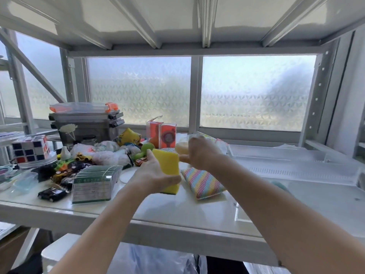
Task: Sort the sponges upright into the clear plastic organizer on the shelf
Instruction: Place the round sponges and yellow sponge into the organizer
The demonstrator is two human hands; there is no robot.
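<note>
Yellow foam, one block: the yellow sponge (pixel 167 171) stands on end in our left hand (pixel 153 176), above the shelf (pixel 177 212) near its front middle, thumb along the left face and fingers (pixel 173 179) wrapped round the lower right, so the hand is closed on it low down. A dark strip at the bottom edge may be a scouring layer; we cannot be sure. We judge it very light, soft and springy, rough enough not to slip, in no way fragile; a pinch across the two broad faces near the middle should keep it upright without crushing it. Our right hand (pixel 199 153) is curled around a pale rounded sponge (pixel 182 147), just behind and right of the yellow one; the fingers are on the far side, so how firmly it is held we cannot tell, though it looks gripped. That piece looks softer still and likely to squash. Lying flat on the shelf just right of the left hand, a striped pastel sponge (pixel 202 181), untouched; we would lift it by its long edges. Further right, well apart from both hands, the clear plastic organizer (pixel 296 165), apparently with nothing in it, its thin dividers hard to make out. To the left, unrelated clutter: a puzzle cube (pixel 30 148), toy cars, a stack of cards, grey lidded boxes (pixel 85 123).
</note>
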